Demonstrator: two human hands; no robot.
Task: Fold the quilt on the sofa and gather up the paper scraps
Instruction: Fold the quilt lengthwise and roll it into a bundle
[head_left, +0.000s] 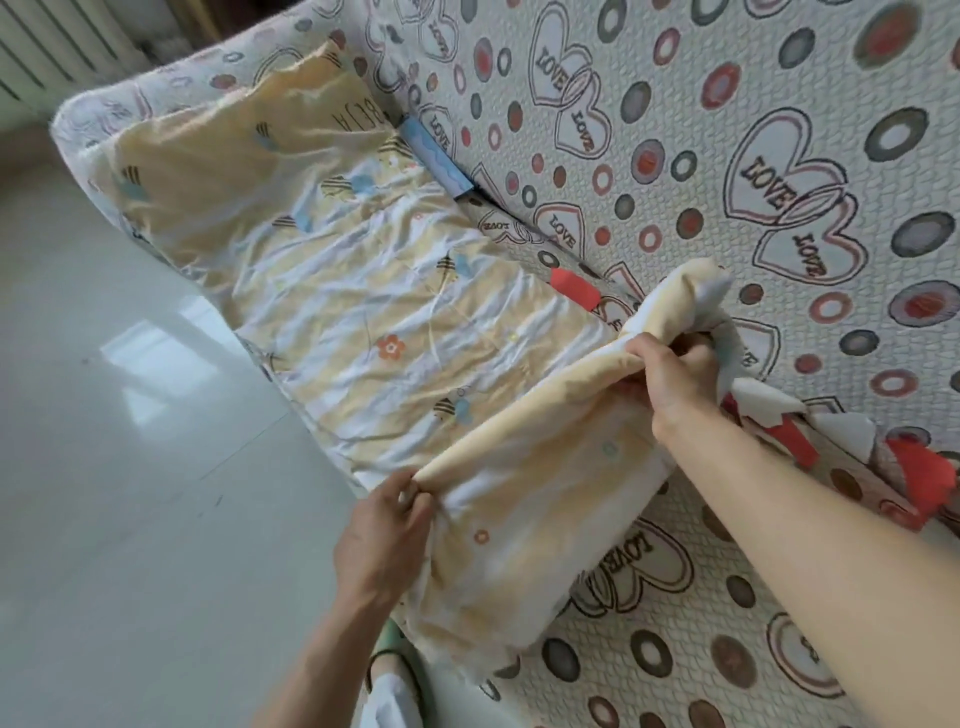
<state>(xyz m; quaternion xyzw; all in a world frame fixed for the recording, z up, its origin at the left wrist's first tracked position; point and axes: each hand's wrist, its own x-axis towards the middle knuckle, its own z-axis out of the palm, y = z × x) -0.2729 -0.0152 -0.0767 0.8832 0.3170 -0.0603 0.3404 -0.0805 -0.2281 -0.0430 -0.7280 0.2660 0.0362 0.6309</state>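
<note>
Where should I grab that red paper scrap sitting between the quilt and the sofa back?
Pinch the red paper scrap at its upper end, coming from above. It lies flat in the crease where the quilt meets the sofa back, and that end looks clear of the fabric, so a two-finger pinch probably works best.

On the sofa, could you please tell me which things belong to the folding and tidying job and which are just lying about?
Belong to the job:
- quilt, its near edge held in the left hand and right hand
- red paper scrap
- red and white scraps
- blue paper strip

Just there:
- heart-print sofa cover
- tiled floor
</note>
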